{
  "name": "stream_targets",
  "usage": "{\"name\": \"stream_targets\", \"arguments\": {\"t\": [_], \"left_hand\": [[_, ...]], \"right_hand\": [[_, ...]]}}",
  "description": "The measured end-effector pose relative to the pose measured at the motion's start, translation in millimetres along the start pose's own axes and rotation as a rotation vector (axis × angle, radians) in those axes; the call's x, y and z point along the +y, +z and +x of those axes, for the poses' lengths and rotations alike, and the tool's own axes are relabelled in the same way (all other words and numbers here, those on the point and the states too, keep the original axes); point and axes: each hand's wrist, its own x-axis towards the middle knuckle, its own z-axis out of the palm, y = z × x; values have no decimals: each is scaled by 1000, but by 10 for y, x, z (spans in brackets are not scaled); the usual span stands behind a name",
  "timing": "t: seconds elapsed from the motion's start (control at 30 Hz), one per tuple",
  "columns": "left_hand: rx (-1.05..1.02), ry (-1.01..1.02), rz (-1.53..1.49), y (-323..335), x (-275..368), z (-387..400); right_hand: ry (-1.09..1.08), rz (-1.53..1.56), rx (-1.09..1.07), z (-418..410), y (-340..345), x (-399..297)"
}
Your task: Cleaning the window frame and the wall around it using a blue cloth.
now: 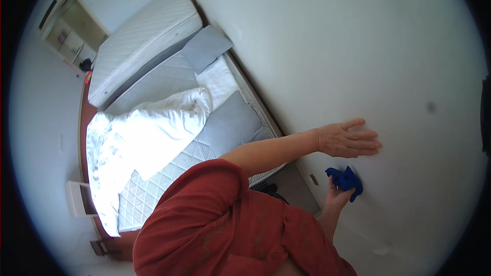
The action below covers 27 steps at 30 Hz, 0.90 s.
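My left hand (348, 140) reaches out to the pale wall (345, 61), its back towards the camera, fingers extended and holding nothing. It appears to lie flat against the wall; contact cannot be told for certain. Below it in the picture, my right hand (338, 198) grips a crumpled blue cloth (345, 181) between thumb and fingers, close to or against the same wall. The cloth hides part of the fingers. A red short-sleeved top covers my torso.
Behind my left arm stands a bed with a quilted mattress (142, 195), a bunched white duvet (165, 122) and grey pillows (232, 122). Another mattress (149, 38) lies beyond. A small wall plate (314, 179) sits near the floor. A doorway (76, 23) is at upper left.
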Motion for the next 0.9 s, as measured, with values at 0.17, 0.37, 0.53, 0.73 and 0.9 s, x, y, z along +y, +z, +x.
{"name": "stream_targets", "arguments": {"t": [0.17, 0.37, 0.53, 0.73, 0.9], "left_hand": [[-213, -624, -212, -677, 167, -670], [-437, -1101, -466, -1125, 974, -1696], [-292, -1287, -820, -1381, 1371, -1569], [-123, -1400, -909, -1911, 1637, -1638], [-67, -1416, -793, -2014, 1910, -1965]], "right_hand": [[72, -103, -217, -157, 445, -14], [33, -190, -267, 112, 433, 66], [11, -397, -377, -284, 460, 61], [256, -656, -840, -1153, 456, 702], [-323, -1129, -1494, -1667, 354, 1158]]}}
